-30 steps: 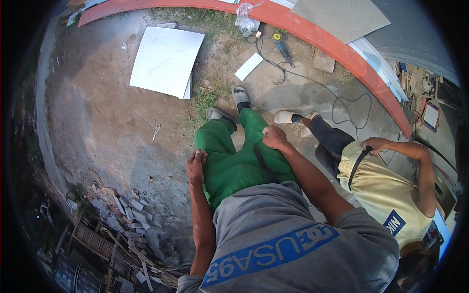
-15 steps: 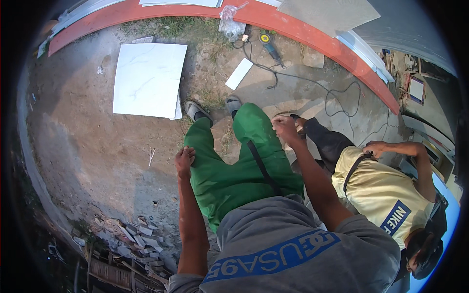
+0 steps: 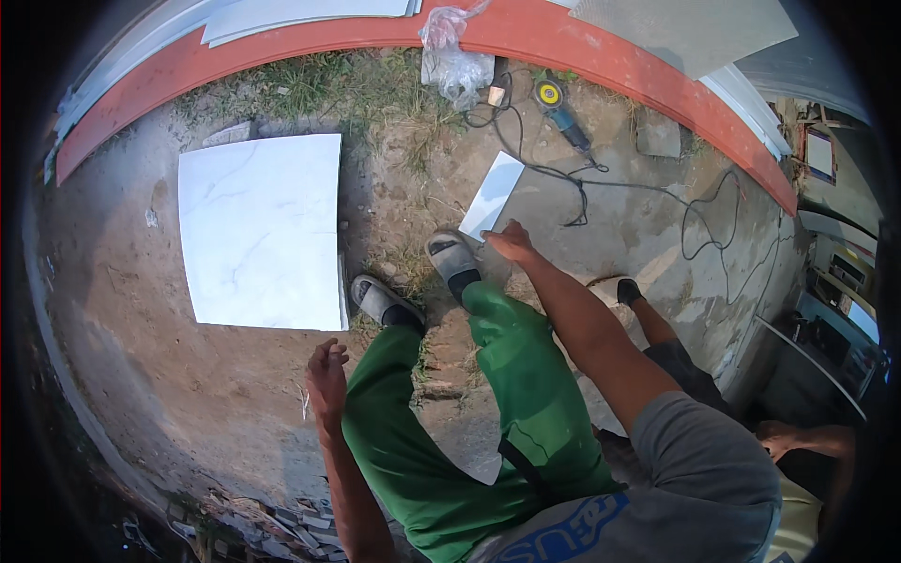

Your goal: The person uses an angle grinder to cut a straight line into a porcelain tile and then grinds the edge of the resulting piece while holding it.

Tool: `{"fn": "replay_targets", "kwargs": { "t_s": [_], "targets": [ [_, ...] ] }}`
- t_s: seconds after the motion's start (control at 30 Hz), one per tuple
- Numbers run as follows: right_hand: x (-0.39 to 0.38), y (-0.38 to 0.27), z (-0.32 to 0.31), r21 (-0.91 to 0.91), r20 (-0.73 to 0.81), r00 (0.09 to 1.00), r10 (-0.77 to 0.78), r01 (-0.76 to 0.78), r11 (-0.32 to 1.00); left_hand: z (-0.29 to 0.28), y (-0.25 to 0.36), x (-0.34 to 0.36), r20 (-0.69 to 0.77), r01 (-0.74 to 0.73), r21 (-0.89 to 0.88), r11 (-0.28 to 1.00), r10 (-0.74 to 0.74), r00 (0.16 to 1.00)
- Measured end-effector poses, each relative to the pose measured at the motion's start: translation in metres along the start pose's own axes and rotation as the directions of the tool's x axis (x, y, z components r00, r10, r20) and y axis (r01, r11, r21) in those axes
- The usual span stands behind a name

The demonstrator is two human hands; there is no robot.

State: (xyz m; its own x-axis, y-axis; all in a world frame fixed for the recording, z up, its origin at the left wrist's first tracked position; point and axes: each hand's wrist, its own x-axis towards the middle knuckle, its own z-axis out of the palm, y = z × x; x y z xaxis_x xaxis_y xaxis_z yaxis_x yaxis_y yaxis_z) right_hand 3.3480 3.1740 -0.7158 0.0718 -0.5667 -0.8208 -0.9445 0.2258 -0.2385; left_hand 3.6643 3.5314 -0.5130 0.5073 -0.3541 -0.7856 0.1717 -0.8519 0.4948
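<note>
- Down from beside the right knee, where I saw it half a second ago, the right hand (image 3: 508, 241) now reaches the white strip (image 3: 495, 192).
- Its fingertips meet the near end of that strip, at upper centre of the frame; whether they have closed on it I cannot tell.
- Near the left knee of the green trousers (image 3: 387, 403), left of centre, hangs the left hand (image 3: 327, 375), fingers loosely curled around nothing I can see.
- Just below the strip's near end is the grey right shoe (image 3: 450, 251).
- Beyond the strip, toward upper right, a grinder (image 3: 563, 120) with a yellow disc lies on the ground, its dark cable (image 3: 648, 186) trailing rightward.
- A large white panel (image 3: 261, 235) lies at upper left.
- At lower right shows a co-worker's hand (image 3: 777, 438).
</note>
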Motion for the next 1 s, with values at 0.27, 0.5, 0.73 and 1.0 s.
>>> {"fn": "replay_targets", "kwargs": {
  "t_s": [0.27,0.5,0.73,1.0],
  "targets": [
    [0.150,0.014,0.094,0.080,-0.435,0.851,0.296,-0.291,0.953,0.053,0.082,0.103,0.218,-0.205,0.173,0.963,0.165,0.962],
    [0.138,0.027,0.107,0.280,-0.408,0.846,0.344,-0.243,0.929,0.027,0.094,0.119,0.074,-0.285,0.189,0.940,0.276,0.958],
    [0.098,-0.034,0.058,-0.122,-0.431,0.758,-0.489,0.488,0.864,0.008,0.088,0.111,-0.010,-0.399,0.315,0.861,0.424,0.906],
    [0.236,-0.250,-0.169,-0.544,-0.582,0.405,-0.705,0.450,0.708,-0.016,0.068,0.071,-0.183,-0.352,0.361,0.864,0.436,0.881]
  ]
}}
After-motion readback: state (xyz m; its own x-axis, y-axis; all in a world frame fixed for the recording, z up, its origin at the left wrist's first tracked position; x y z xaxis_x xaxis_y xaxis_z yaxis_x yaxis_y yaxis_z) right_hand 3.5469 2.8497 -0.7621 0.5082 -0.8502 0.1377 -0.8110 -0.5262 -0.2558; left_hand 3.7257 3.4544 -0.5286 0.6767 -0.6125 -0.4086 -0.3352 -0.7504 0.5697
